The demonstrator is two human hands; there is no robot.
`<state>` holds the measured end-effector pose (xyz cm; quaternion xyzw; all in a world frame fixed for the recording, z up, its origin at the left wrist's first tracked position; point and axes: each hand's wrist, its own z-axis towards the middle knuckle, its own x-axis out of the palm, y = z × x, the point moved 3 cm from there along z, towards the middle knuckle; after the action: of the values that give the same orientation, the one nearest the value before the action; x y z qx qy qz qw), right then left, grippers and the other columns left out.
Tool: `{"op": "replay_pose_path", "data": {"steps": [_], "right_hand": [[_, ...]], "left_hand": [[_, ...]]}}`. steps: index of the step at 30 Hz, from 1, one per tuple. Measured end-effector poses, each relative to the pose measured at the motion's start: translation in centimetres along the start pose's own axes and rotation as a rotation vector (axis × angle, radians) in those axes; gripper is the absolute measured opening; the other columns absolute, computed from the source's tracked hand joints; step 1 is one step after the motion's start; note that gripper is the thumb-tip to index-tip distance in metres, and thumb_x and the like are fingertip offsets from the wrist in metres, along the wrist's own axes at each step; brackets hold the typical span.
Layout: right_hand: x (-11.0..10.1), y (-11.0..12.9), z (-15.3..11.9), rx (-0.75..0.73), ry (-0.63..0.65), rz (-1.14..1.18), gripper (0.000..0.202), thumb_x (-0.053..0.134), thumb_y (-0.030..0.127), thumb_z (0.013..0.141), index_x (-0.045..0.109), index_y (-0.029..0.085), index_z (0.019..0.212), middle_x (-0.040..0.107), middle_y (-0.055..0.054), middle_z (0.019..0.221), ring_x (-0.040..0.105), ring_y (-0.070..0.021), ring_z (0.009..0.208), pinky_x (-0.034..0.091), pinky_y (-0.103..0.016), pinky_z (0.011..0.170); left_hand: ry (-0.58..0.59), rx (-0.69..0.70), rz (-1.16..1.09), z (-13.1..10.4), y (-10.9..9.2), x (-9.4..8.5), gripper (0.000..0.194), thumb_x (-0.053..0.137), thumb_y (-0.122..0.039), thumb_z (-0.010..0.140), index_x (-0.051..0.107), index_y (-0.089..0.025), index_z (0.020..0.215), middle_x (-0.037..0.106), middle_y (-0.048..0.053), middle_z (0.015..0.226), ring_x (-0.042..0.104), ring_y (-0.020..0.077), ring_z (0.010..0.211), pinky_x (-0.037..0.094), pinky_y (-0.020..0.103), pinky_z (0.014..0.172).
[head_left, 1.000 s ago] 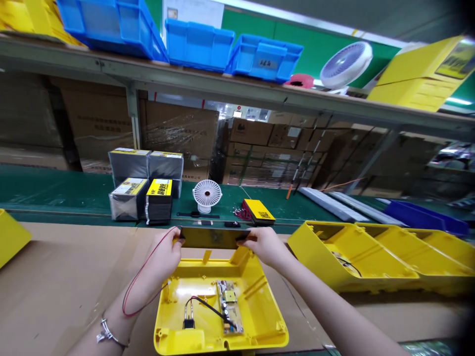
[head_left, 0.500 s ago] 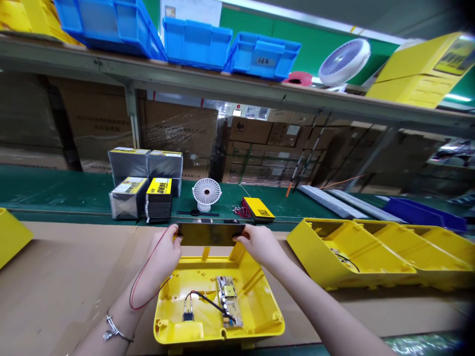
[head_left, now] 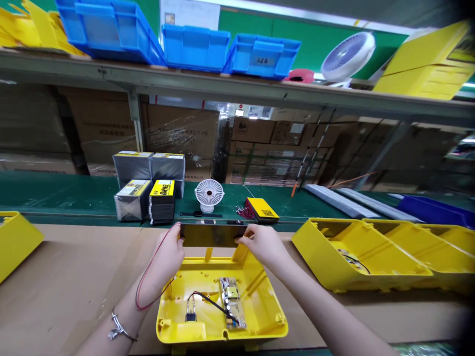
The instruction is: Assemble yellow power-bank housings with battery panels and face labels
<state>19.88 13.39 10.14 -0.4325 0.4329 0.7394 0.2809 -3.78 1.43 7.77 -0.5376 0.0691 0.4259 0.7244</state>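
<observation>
Both hands hold a dark rectangular panel (head_left: pixel 212 236) edge-on above the far rim of an open yellow plastic housing (head_left: pixel 260 306). My left hand (head_left: pixel 167 257) grips the panel's left end, my right hand (head_left: pixel 261 245) its right end. A red wire (head_left: pixel 146 274) loops from the panel's left end down past my left wrist. Inside the housing lie a small circuit board (head_left: pixel 232 309) and a black cable with a plug (head_left: pixel 190 314). The housing rests on a cardboard-covered bench (head_left: pixel 74 277).
More yellow housings (head_left: pixel 374 254) lie nested at the right, another (head_left: pixel 15 240) at the left edge. On the green conveyor (head_left: pixel 55 190) behind stand wrapped battery blocks (head_left: pixel 148 185), a small white fan (head_left: pixel 209 195) and a yellow-labelled pack (head_left: pixel 261 210). Blue bins (head_left: pixel 196 44) sit on the shelf above.
The panel and both hands have stayed at the housing's far rim, shifting only slightly. The view has dropped a little and the red wire loop hangs closer to my wrist.
</observation>
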Motion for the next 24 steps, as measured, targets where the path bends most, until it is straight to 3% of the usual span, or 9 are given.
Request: {"op": "replay_pose_path", "data": {"steps": [1,3,5,7,9,13,16,21,24], "right_hand": [[0.0,0.2,-0.3,-0.015,-0.036,0.004,0.027,0.067,0.031,0.075,0.065,0.018,0.098,0.068,-0.005,0.087,0.063,-0.0217,0.079,0.046,-0.027,0.065],[-0.2,1.4,-1.2,-0.127,-0.148,-0.027,0.06,0.067,0.031,0.077,0.043,0.017,0.13,0.058,-0.01,0.119,0.057,-0.0242,0.104,0.045,-0.032,0.084],[-0.4,3.3,-2.0,-0.319,-0.263,-0.139,0.079,0.068,0.032,0.077,0.025,0.016,0.141,0.039,-0.013,0.139,0.038,-0.0272,0.125,0.034,-0.04,0.102],[-0.2,5.5,-2.6,-0.488,-0.304,-0.29,0.08,0.067,0.029,0.078,0.021,0.015,0.142,0.029,-0.013,0.144,0.022,-0.0299,0.134,0.02,-0.046,0.109],[0.5,7.2,-2.6,-0.567,-0.287,-0.418,0.072,0.059,0.02,0.081,0.022,0.014,0.143,0.032,-0.014,0.143,0.019,-0.0313,0.133,0.015,-0.049,0.109],[2.1,8.7,-1.7,-0.578,-0.228,-0.542,0.054,0.042,0.008,0.085,0.032,0.009,0.137,0.053,-0.016,0.114,0.043,-0.0295,0.108,0.027,-0.047,0.099],[2.8,8.5,-1.0,-0.556,-0.195,-0.555,0.042,0.041,0.009,0.086,0.044,0.011,0.127,0.056,-0.013,0.099,0.047,-0.027,0.089,0.034,-0.042,0.084],[4.1,7.2,-0.4,-0.552,-0.05,-0.507,0.042,0.044,0.008,0.084,0.045,0.011,0.126,0.055,-0.014,0.1,0.049,-0.0274,0.089,0.036,-0.038,0.076],[5.0,6.7,-0.5,-0.59,0.053,-0.469,0.047,0.049,0.004,0.08,0.044,0.014,0.126,0.057,-0.011,0.101,0.052,-0.025,0.089,0.038,-0.034,0.075]], "left_hand": [[-0.001,0.003,-0.002,0.1,0.1,0.2,0.021,0.043,-0.011,0.078,0.054,-0.017,0.095,0.062,0.006,0.085,0.057,0.0171,0.073,0.041,0.028,0.068],[0.009,0.019,-0.019,0.2,-0.1,0.5,0.023,0.042,-0.009,0.078,0.054,-0.017,0.096,0.062,0.005,0.086,0.057,0.0167,0.075,0.042,0.028,0.069],[0.024,0.041,-0.046,0.2,-0.5,0.9,0.026,0.04,-0.007,0.078,0.053,-0.018,0.097,0.062,0.005,0.089,0.059,0.0165,0.08,0.044,0.027,0.072],[0.033,0.058,-0.068,0.2,-0.9,1.0,0.029,0.039,-0.005,0.077,0.053,-0.018,0.099,0.063,0.006,0.093,0.059,0.0163,0.084,0.044,0.026,0.074],[0.034,0.065,-0.073,0.2,-1.1,0.9,0.029,0.04,-0.005,0.077,0.053,-0.019,0.099,0.063,0.006,0.096,0.059,0.0171,0.086,0.045,0.027,0.076],[0.033,0.07,-0.061,0.1,-1.1,0.4,0.033,0.043,-0.005,0.075,0.054,-0.018,0.103,0.063,0.008,0.103,0.059,0.0192,0.094,0.044,0.03,0.083],[0.029,0.071,-0.06,0.0,-1.0,0.1,0.034,0.039,-0.004,0.075,0.055,-0.017,0.103,0.062,0.008,0.106,0.059,0.0186,0.096,0.044,0.029,0.084],[0.045,0.052,-0.048,0.2,-0.5,0.4,0.031,0.042,-0.007,0.075,0.052,-0.02,0.101,0.065,0.003,0.085,0.062,0.0169,0.075,0.045,0.027,0.07],[0.058,0.038,-0.04,0.3,-0.1,0.5,0.033,0.045,-0.006,0.071,0.052,-0.022,0.098,0.065,0.002,0.086,0.062,0.0177,0.076,0.045,0.029,0.072]]}}
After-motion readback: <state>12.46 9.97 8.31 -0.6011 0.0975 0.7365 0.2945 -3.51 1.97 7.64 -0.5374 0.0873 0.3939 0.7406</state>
